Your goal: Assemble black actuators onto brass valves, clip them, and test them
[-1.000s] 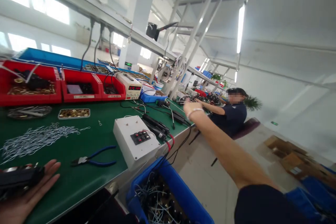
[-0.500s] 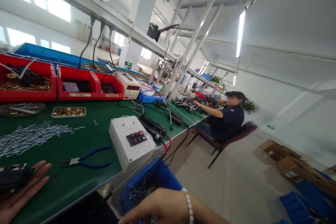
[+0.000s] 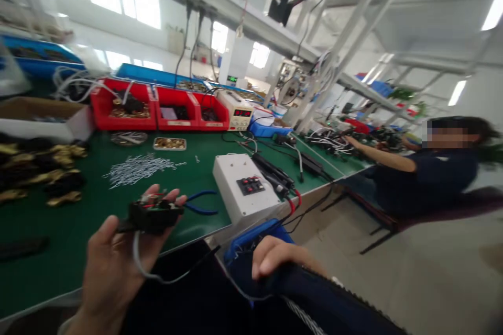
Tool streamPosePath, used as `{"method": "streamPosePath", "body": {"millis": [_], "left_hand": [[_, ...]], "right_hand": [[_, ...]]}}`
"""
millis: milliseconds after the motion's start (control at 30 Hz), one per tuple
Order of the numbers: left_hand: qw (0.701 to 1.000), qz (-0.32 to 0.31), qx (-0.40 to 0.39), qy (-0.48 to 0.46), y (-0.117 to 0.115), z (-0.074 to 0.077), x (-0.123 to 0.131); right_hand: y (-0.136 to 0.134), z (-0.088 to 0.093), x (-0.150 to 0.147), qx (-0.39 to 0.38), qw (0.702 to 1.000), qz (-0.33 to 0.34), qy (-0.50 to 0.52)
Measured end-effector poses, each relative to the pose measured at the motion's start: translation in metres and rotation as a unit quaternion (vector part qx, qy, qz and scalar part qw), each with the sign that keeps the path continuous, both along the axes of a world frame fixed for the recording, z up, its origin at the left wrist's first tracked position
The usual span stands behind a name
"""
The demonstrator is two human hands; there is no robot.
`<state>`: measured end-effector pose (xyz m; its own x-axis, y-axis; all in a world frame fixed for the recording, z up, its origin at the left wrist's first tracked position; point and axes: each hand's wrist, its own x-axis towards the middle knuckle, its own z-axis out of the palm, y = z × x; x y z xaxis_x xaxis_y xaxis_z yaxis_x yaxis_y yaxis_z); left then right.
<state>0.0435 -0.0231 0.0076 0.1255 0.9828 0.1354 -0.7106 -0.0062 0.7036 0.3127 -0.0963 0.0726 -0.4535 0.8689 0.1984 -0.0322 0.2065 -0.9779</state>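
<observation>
My left hand (image 3: 118,267) is raised over the front of the bench, palm up. Its fingers curl around an open black plastic housing (image 3: 153,215) with red wires showing inside. A grey cable (image 3: 137,259) hangs from the housing and loops down towards my lap. Just behind the fingertips lie blue-handled pliers (image 3: 202,212), partly covered by that hand. My right hand (image 3: 275,256) is over the blue bin (image 3: 245,246) below the bench edge, its fingers curled. Dark cloth with a zip (image 3: 314,298) covers part of it, so what the fingers hold is hidden.
Metal hooks (image 3: 137,168) lie piled on the green bench (image 3: 192,175), behind them a tray of brass parts (image 3: 170,144) and red bins (image 3: 126,123). A white switch box (image 3: 236,180) stands at the right edge. Black-and-gold parts (image 3: 65,178) lie left. A co-worker (image 3: 432,178) sits right.
The view has swung left. My left hand with the housing has come further into view. Over the blue bin, my right hand now has its fingers curled, and dark cloth covers its wrist.
</observation>
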Motion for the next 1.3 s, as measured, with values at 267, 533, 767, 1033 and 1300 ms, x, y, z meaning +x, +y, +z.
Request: {"method": "streamPosePath", "body": {"millis": [267,533,767,1033,1300], "left_hand": [[0.984,-0.095,-0.034,-0.146,-0.032,0.034,0.029],[0.992,-0.105,0.034,-0.054,-0.037,0.029,0.025],[0.962,0.039,0.109,0.249,-0.041,0.028,0.014],[0.904,0.113,0.219,0.350,-0.056,0.034,-0.004],[0.868,0.176,0.234,0.401,-0.058,0.044,0.000]], "right_hand": [[0.016,-0.051,-0.097,-0.165,0.957,-0.043,0.234],[0.017,-0.034,-0.101,-0.151,0.960,-0.111,0.208],[0.011,-0.022,-0.094,-0.083,0.977,-0.101,0.171],[0.009,-0.017,-0.088,-0.041,0.984,-0.131,0.115],[0.007,-0.012,-0.088,-0.045,0.985,-0.116,0.121]]}}
